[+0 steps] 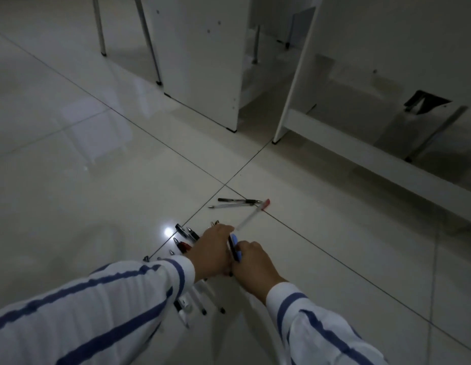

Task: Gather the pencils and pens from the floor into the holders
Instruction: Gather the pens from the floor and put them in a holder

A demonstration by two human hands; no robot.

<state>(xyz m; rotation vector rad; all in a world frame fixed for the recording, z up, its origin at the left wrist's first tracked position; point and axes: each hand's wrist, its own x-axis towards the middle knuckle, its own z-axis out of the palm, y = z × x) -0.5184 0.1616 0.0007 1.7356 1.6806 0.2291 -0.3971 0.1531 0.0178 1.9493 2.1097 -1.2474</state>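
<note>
The left hand (212, 250) and right hand (252, 263) are meeting low over the floor (97, 193), touching each other. The left is curling round a red-capped clear pen (251, 216) that is jutting out and away at a slant. The right is pinching a blue pen (236, 250), with a black barrel lying against it. How many more pens the fists are hiding, I cannot tell.

The main risk is a slip at the handover. The smooth barrels are being held by their ends between 2 fists, so any loosening is likely to drop one onto the glossy tile, where it would probably roll. The long clear pen is sticking out far enough to catch on something or lever itself free. The sleeves are hanging over the near pens (202, 301) and may sweep them aside.

More pens are waiting: 2 far pens (237, 203) just beyond the hands, and a dark-tipped cluster (185, 237) just to the left. No holder is showing in this view, so the bundle may be facing a blind carry.

Open tile is spreading wide to the left. To the right, a low white rail (374, 159) and the white cabinet panels (202, 61) are leaving gaps that a rolling pen could enter.
</note>
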